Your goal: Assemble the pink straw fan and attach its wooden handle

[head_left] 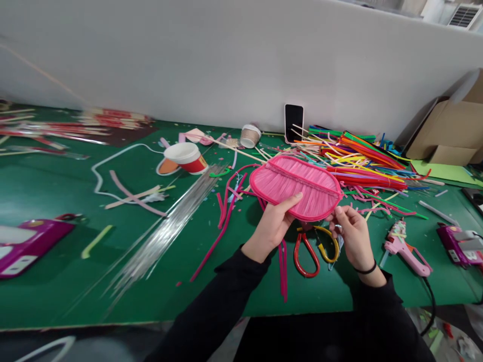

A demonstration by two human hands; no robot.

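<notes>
A pink oval piece (294, 183), edged in darker pink chenille stem and with a ridge across it, is held above the table. Gripping its lower left edge, my left hand (273, 223) has the thumb on top; its other fingers are hidden underneath. My right hand (350, 231) is closed in a pinch at the right end of the rim. Below the piece lie scissors with one red handle (306, 256) and one yellow handle (329, 245). Loose pink chenille stems (283, 271) hang or lie beneath it, and others (222, 221) lie to its left.
Chenille stems in many colours (362, 156) are heaped behind. A pink glue gun (407, 251) lies at right. Leftward are thin metallic wires (166, 236), a paper cup (186, 157) and a purple device (33, 244). A phone (294, 123) leans on the wall; a cardboard box (449, 125) stands far right.
</notes>
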